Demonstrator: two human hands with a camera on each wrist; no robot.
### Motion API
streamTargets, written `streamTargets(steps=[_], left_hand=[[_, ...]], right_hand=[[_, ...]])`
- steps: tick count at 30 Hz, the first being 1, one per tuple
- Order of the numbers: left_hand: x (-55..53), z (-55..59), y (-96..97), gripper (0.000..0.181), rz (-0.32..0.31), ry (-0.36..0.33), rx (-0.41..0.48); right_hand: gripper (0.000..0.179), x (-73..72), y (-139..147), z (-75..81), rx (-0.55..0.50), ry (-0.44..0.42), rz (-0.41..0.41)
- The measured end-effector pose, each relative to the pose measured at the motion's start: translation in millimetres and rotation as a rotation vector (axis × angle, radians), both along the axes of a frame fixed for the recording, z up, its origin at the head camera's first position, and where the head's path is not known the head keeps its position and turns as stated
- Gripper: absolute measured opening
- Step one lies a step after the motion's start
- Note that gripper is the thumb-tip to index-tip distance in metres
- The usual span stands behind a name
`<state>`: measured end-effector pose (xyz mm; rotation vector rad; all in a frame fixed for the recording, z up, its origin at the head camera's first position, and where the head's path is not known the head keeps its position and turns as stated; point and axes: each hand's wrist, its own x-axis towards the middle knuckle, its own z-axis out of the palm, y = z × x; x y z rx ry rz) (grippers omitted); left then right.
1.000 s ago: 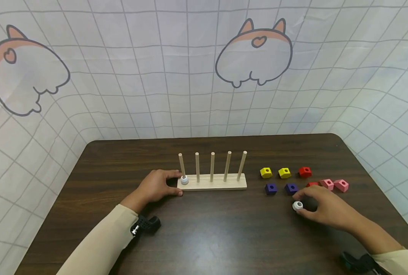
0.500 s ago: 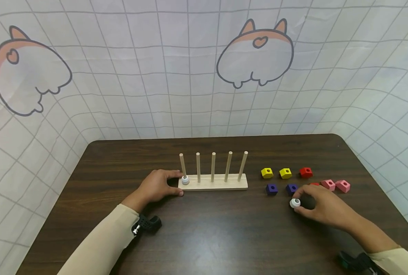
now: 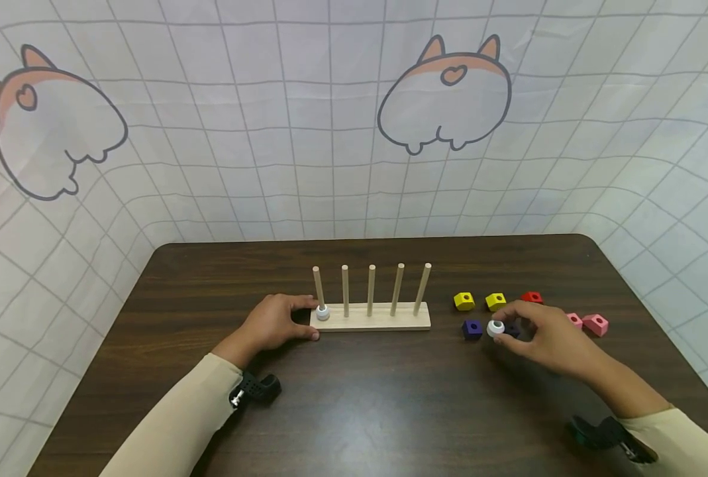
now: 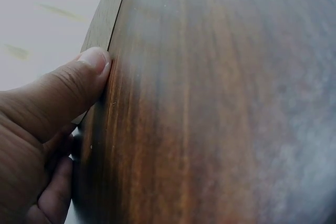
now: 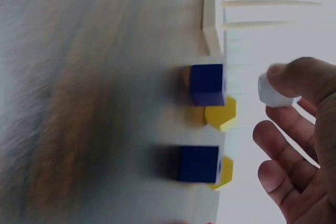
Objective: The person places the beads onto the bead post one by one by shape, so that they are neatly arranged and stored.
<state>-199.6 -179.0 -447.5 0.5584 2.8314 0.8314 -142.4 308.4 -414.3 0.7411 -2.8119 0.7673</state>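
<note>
In the head view my left hand pinches the left end of a wooden peg board, thumb at the front edge and fingers behind. A white bead sits at the foot of its leftmost peg; the other upright pegs are bare. My right hand pinches a holed white bead between thumb and fingertip. In the right wrist view this bead hangs above table level, beyond two dark blue cubes. The left wrist view shows my left thumb pressed on the board's side.
Right of the board lie two yellow blocks, a red block, dark blue cubes and pink blocks. My right hand partly covers some of them. A white gridded curtain stands behind the dark wooden table.
My right hand has lifted the white bead and moved it left and away from me, over the near blue cube. My left hand stays on the board.
</note>
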Motion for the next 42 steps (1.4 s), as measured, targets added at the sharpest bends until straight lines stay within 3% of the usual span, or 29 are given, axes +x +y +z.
streamTargets(steps=[7,19,32,42], left_hand=[[0.5,-0.7,0.2,0.063,0.003,0.008,0.004],[0.4,0.4,0.3,0.063,0.013,-0.004,-0.005],[1.1,0.5,-0.8,0.063,-0.002,0.012,0.005],[0.1,-1.4,-0.9,0.064,-0.004,0.013,-0.005]], right_hand=[[0.030,-7.1,-16.5,11.6,-0.100,-0.054,-0.057],[0.029,-22.4,-36.7,25.8,-0.099,0.009,-0.035],[0.032,-32.4,-55.8,50.2,-0.194,0.041,0.043],[0.028,-38.6,-72.7,69.0,-0.241,0.021,0.022]])
